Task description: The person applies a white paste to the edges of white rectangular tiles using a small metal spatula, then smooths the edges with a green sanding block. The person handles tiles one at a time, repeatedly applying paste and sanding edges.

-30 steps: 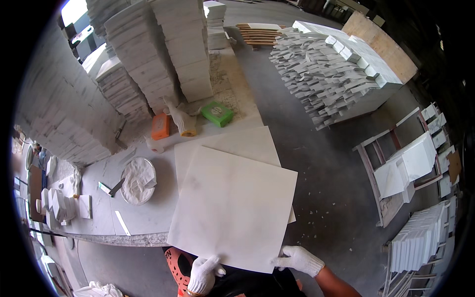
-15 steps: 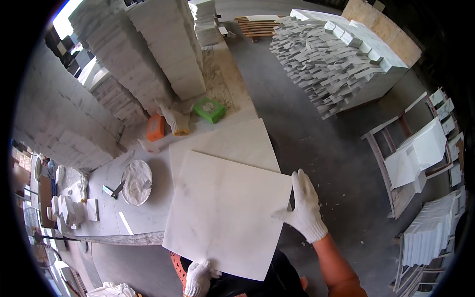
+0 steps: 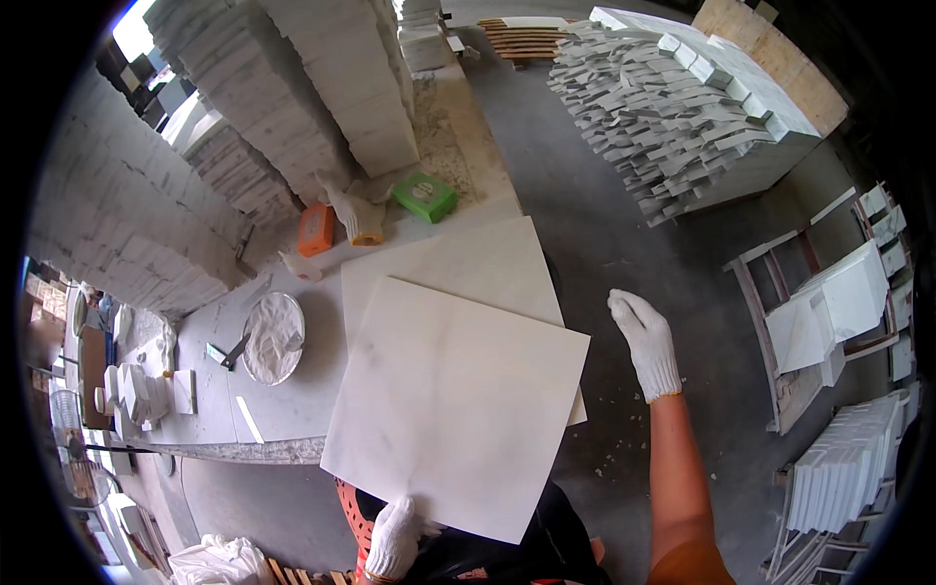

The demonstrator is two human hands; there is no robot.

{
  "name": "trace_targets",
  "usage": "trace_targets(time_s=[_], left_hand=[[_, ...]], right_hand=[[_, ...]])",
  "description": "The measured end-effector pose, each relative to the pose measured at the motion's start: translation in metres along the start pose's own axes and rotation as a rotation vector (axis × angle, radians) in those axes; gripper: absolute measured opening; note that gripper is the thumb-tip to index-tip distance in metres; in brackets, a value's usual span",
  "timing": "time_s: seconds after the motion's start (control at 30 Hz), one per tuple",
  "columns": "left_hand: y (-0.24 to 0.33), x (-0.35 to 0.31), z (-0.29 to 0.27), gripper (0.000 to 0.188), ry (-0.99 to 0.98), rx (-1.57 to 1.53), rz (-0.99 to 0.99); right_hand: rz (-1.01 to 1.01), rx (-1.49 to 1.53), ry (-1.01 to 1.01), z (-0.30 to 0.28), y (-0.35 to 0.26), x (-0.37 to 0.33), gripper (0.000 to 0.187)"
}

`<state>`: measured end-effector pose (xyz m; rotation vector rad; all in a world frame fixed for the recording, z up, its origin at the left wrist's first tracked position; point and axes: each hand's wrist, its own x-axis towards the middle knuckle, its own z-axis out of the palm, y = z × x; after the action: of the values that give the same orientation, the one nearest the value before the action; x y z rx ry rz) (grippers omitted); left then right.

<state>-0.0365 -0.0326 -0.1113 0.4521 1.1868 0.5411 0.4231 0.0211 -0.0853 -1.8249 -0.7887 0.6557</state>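
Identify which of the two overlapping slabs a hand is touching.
The upper slab, lying askew over the other: the left hand holds its near edge. No hand visibly touches the lower slab.

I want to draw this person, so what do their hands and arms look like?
The left grip and right grip wear white, knit-looking gloves. The right one's ribbed cuff ends in a thin yellow-orange edge. What looks like an orange sleeve shows at the picture's bottom edge, on the right arm. I can't tell the left sleeve.
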Motion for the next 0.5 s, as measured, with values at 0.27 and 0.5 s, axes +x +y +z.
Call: trace_targets(time_s=[0.27, 0.5], left_hand=[[0.000, -0.006, 0.002, 0.034, -0.007, 0.011, 0.026], [0.003, -0.008, 0.013, 0.040, -0.135, 0.024, -0.161]], right_hand=[[0.178, -0.025, -0.359, 0.006, -0.028, -0.012, 0.049], [0.256, 0.114, -0.450, 0.005, -0.016, -0.013, 0.042]])
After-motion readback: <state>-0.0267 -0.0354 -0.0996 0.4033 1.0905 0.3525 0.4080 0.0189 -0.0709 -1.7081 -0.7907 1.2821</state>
